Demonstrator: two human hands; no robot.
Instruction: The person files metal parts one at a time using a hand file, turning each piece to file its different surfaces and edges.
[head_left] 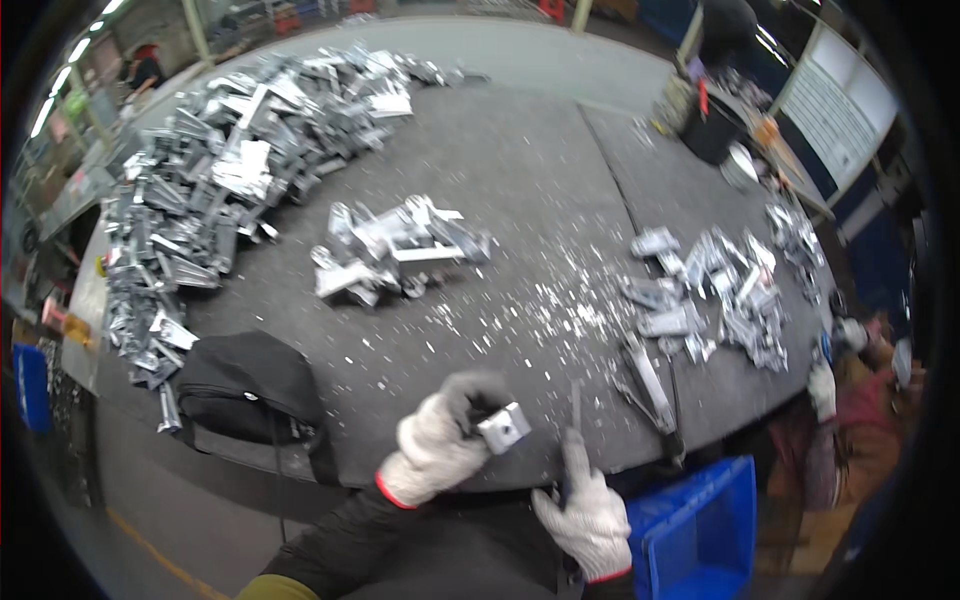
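My left hand (445, 440), in a white knit glove with grey fingertips, is closed around a small silver metal bracket (504, 428). A dark hole shows in the bracket's end face. My right hand (588, 517), gloved the same way, grips a thin grey file (576, 405) with the index finger laid along it. The file points away from me, a short gap to the right of the bracket; its handle is hidden in the glove. Ahead of my hands, a small heap of silver metal parts (400, 245) lies on the dark table (480, 170).
A large pile of metal parts (230, 150) covers the table's left side; more parts (735, 290) lie at right. Bright chips (580, 305) are scattered between. A black bag (250, 385) sits front left, a blue crate (700, 535) below the right edge. Another person's gloved hand (822, 388) shows at right.
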